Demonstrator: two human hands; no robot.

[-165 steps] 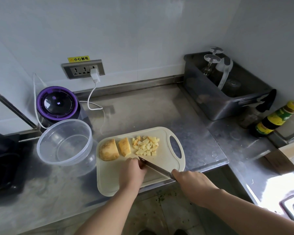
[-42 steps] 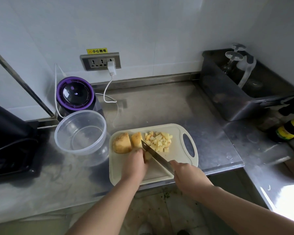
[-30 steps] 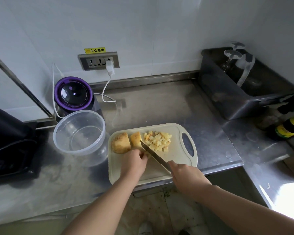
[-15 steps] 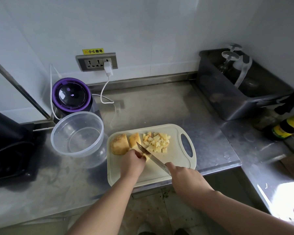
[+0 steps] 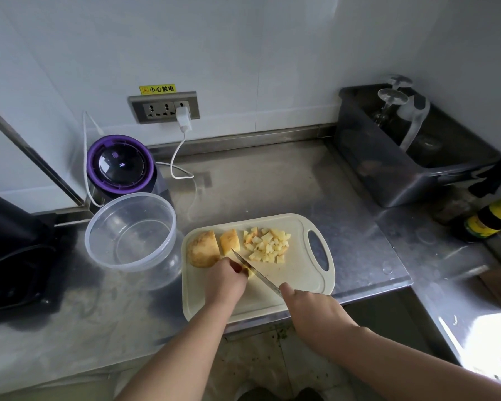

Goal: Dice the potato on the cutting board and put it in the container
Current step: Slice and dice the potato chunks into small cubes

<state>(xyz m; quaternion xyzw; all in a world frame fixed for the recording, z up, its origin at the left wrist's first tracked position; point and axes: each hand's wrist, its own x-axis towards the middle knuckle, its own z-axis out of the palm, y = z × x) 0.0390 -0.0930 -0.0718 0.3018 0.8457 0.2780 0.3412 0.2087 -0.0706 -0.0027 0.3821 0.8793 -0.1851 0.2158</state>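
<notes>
The fingers of the left hand [image 5: 226,280] curl onto a small potato piece [image 5: 250,272]; those of the right hand [image 5: 310,308] clench the knife [image 5: 255,270], blade against that piece. Diced cubes [image 5: 268,244] lie at 1 o'clock on the cutting board [image 5: 295,279], two uncut chunks [image 5: 203,248] at 11 o'clock. The container [image 5: 130,231], at 9 o'clock, is empty: dicing appears under half done, transfer not begun.
</notes>
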